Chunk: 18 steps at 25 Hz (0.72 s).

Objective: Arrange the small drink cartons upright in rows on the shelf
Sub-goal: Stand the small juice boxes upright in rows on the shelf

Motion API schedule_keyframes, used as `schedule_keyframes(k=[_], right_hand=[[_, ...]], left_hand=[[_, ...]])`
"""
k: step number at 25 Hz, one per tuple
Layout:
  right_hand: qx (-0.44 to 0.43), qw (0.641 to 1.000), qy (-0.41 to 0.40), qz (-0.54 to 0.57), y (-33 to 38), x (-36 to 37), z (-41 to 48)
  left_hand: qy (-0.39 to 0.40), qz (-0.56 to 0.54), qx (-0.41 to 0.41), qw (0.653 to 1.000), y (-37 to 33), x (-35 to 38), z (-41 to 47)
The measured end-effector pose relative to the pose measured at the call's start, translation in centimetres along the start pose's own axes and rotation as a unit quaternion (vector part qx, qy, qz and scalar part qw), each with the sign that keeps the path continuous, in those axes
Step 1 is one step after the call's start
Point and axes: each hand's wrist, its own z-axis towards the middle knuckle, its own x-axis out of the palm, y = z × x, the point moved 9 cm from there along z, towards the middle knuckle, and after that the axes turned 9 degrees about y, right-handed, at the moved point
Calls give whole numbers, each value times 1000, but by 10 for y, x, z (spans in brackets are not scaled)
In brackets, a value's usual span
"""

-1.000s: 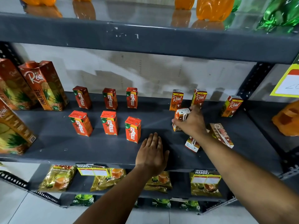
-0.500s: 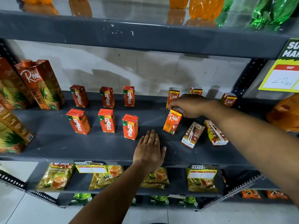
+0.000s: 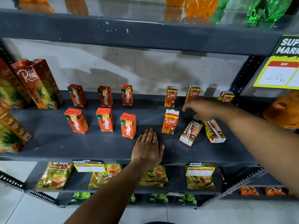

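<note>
On the grey shelf [image 3: 80, 146] several red Maaza cartons [image 3: 105, 119] stand upright in two rows at the left. Orange Real cartons stand upright along the back at the right [image 3: 171, 97], and one more Real carton [image 3: 170, 122] stands upright in front of them. Two small cartons lie flat beside it: one [image 3: 191, 132] and another [image 3: 214, 131]. My right hand [image 3: 205, 109] hovers above the two flat cartons, fingers apart, holding nothing. My left hand [image 3: 148, 147] rests flat on the shelf's front, palm down.
Tall Real pineapple cartons [image 3: 36, 84] stand at the shelf's left end. An orange packet [image 3: 284, 110] sits at the far right. A yellow price tag [image 3: 279, 70] hangs from the upper shelf, which carries bottles [image 3: 200, 5]. Tea packets [image 3: 55, 177] fill the shelf below.
My right hand stood a Real carton upright in the front row, let go of it, and moved right over the flat cartons. My left hand stayed on the shelf.
</note>
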Motion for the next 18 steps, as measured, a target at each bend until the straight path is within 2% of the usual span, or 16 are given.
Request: schedule_keyframes(k=[3, 7, 9, 11, 13, 15, 16, 18], right_hand=[[-39, 995, 52, -69, 4, 42, -14], [-87, 988, 13, -127, 24, 72, -17], [-64, 994, -41, -76, 16, 66, -17], [9, 989, -114, 95, -7, 55, -22], [114, 928, -218, 280, -34, 52, -35], [204, 858, -303, 362, -46, 59, -50], [228, 838, -319, 379, -46, 65, -53], [250, 822, -324, 396, -41, 77, -55]], left_hand=[[-7, 1, 1, 1000, 0, 1, 1], [-10, 4, 2, 1000, 2, 3, 2], [-9, 5, -2, 1000, 2, 4, 3], [-13, 3, -4, 1000, 3, 5, 3], [-16, 1, 0, 1000, 3, 4, 3], [-19, 1, 2, 1000, 2, 3, 2], [-18, 3, 3, 1000, 2, 2, 1], [-15, 4, 4, 1000, 2, 2, 1]])
